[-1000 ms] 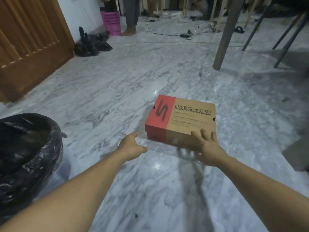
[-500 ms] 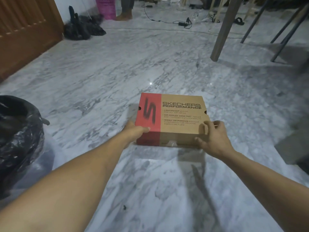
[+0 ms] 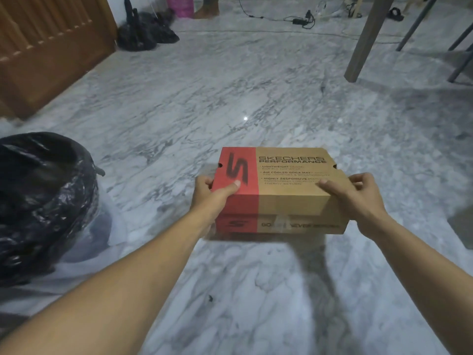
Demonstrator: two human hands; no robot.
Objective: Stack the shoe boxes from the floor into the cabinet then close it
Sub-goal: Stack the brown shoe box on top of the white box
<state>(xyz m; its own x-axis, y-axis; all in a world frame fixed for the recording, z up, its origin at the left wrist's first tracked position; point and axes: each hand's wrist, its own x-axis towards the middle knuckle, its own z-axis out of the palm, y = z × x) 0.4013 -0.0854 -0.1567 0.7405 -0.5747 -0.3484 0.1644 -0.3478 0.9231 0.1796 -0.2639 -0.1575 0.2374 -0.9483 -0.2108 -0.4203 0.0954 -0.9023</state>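
Observation:
A tan and red Skechers shoe box (image 3: 281, 190) is in the middle of the view, lid closed, held just above the grey marble floor (image 3: 230, 98). My left hand (image 3: 210, 193) grips its red left end, thumb on the lid. My right hand (image 3: 355, 198) grips the tan right end, thumb on top and fingers around the side. A wooden slatted panel (image 3: 46, 47), maybe the cabinet, stands at the far left.
A bin lined with a black plastic bag (image 3: 43, 201) stands close on my left. Black bags (image 3: 146, 34) lie by the wall. A table leg (image 3: 366, 39), dark metal legs (image 3: 460, 47) and cables (image 3: 299, 20) are at the back right. A person's foot (image 3: 207, 11) stands far back.
Both hands reached the shoe box on the floor, closed on its two ends, and lifted it toward me. The view has shifted slightly right.

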